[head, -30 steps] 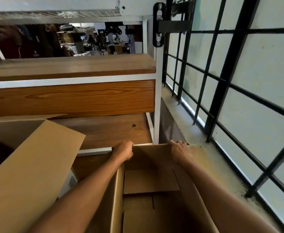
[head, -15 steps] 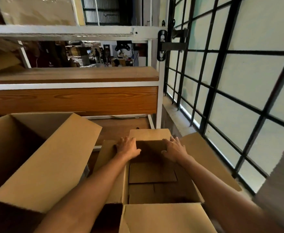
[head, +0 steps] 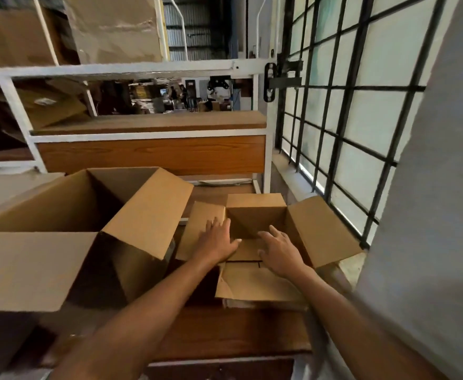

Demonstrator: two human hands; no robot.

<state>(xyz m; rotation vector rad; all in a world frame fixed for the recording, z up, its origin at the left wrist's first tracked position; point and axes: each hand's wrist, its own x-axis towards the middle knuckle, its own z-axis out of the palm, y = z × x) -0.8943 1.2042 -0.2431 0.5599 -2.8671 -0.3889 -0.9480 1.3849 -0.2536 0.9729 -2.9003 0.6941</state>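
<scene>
A small open cardboard box (head: 255, 207) sits on a wooden surface, all its top flaps spread outward and nothing visible inside. My left hand (head: 217, 239) lies flat on the box's left flap with fingers straight. My right hand (head: 279, 252) hovers over the box opening, fingers spread and relaxed, holding nothing.
A larger open cardboard box (head: 93, 215) stands just left, its flap leaning toward the small box. A white-framed wooden shelf unit (head: 153, 154) rises behind. A barred window (head: 334, 127) and grey wall (head: 427, 215) close off the right side.
Both hands let go of the box's far edge and drew back toward me. The box has come off the shelf toward me, and the view has pulled back and tilted upward.
</scene>
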